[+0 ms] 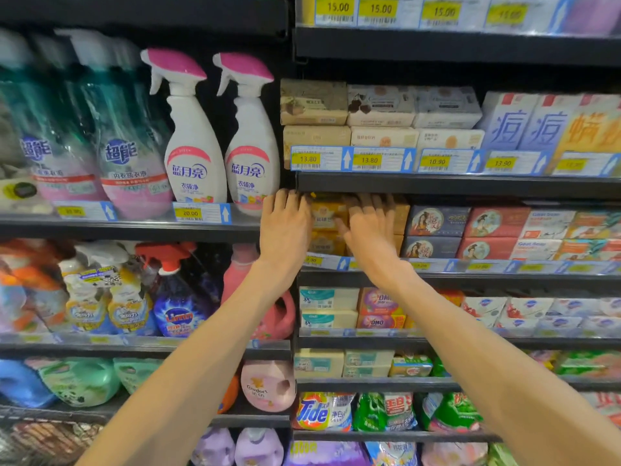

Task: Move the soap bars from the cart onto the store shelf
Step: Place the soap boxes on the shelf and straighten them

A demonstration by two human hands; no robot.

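I'm at the placing step, as far as I can judge: both hands are up at the store shelf (437, 265), pressing the yellow soap bars (327, 227) back into their slot at the shelf's left end, just under the shelf board above. My left hand (285, 227) lies with fingers straight and close together against the left side of the stack, fingertips reaching into the shadow under the board. My right hand (371, 230) is flat too, fingers a little spread over the front of the bars, thumb out toward the left — it presses rather than pinches. Neither hand curls round a bar that I can see.

The bars sit in two layers, one on the other, with the printed faces turned out toward me. Their long axis runs left to right along the shelf edge, like the navy boxed soaps (437, 222) just beside them on the right. How deep the row goes behind the front bars is hidden by my hands and the dark.

Next, I reckon, the stack wants a last nudge so its front lines up behind the price tag strip (331, 262) — then both hands draw back and go down for more. The cart itself is not clearly in view; only a bit of dark wire mesh (40, 428) shows at the lower left, and I cannot tell what it belongs to.
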